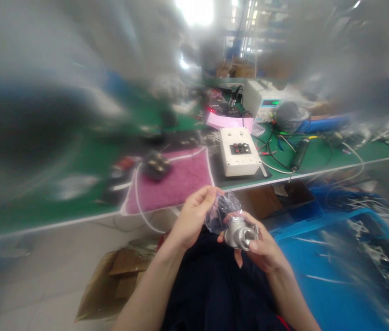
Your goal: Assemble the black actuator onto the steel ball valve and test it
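Note:
My right hand (265,246) grips a small silver metal fitting (240,233) over my lap, its open threaded end facing the camera. My left hand (192,218) pinches a crumpled clear plastic bag (222,209) that still hangs around the back of the fitting. Both hands are close together, just in front of the edge of the green workbench (304,158). The picture is blurred by motion, mostly at the left.
On the bench stand a white control box (239,151) with switches, a pink cloth (177,179), a power supply (265,99) with a green readout, cables and a dark cylindrical tool (300,154). A blue crate (339,271) sits at my right, flattened cardboard (111,285) on the floor at my left.

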The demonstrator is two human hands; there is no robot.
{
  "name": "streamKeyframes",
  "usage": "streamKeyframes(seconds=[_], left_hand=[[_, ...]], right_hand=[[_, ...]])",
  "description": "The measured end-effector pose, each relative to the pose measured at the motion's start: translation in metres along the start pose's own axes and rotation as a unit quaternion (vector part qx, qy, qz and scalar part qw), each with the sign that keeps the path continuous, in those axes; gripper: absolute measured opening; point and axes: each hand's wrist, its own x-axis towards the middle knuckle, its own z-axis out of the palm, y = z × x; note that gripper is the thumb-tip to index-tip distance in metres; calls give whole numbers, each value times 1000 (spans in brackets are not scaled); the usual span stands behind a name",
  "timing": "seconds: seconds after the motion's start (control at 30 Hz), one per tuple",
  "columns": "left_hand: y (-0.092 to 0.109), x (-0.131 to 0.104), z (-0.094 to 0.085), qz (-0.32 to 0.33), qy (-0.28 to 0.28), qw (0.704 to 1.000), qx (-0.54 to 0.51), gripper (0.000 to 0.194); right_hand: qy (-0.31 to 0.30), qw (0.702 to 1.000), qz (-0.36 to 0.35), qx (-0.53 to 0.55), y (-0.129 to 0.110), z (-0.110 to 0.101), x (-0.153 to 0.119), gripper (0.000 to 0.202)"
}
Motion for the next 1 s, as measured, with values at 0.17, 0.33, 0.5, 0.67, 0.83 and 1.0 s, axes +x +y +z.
streamKeyframes(seconds=[0.17, 0.33, 0.5, 0.67, 0.83, 1.0], left_hand=[[15, -23, 6, -23, -85, 989, 122, 56], [10, -30, 24, 36, -30, 988, 150, 32], [11, -30, 41, 78, 8, 993, 85, 33], [8, -25, 45, 87, 31, 993, 70, 35], [4, -25, 50, 116, 65, 988, 80, 36], [10, -21, 54, 149, 89, 983, 67, 34]], right_hand=[[0, 1000, 10, 2, 3, 1, -3, 74], [14, 1000, -7, 24, -4, 8, -9, 87], [49, 991, -36, 118, 7, 6, 0, 51], [56, 982, -24, 179, 16, 1, 6, 56], [84, 974, -14, 211, 18, -2, 9, 51], [111, 964, 29, 240, 30, -6, 16, 39]])
